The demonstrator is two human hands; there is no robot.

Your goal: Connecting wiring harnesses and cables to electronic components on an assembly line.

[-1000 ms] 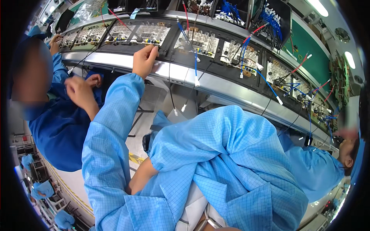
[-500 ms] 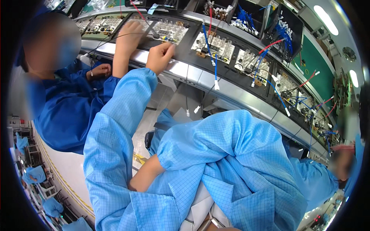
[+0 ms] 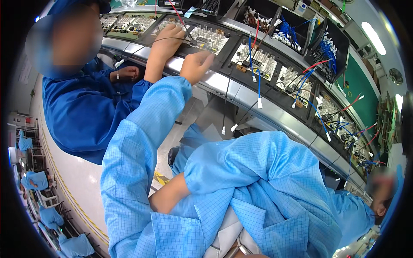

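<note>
My left hand is loosely closed, resting by the metal front rail of the line. Nothing shows in its fingers. Just beyond it lies a white circuit board with clear upright parts, set in a black tray. My right forearm crosses my body, and my right hand is tucked behind my left sleeve, its fingers hidden. On my left, a co-worker's hand reaches over the neighbouring board, beside a black cable with a white connector.
More boards continue to the right, with blue, red and black wires hanging over the rail. Black bins of wires with white plugs stand behind them. A co-worker in dark blue sits close on my left; another person is at the far right.
The whole view has shifted, so the scene sits further right and a little lower. The co-worker's hand, blurred before, now shows sharply at the board. My hands keep their places.
</note>
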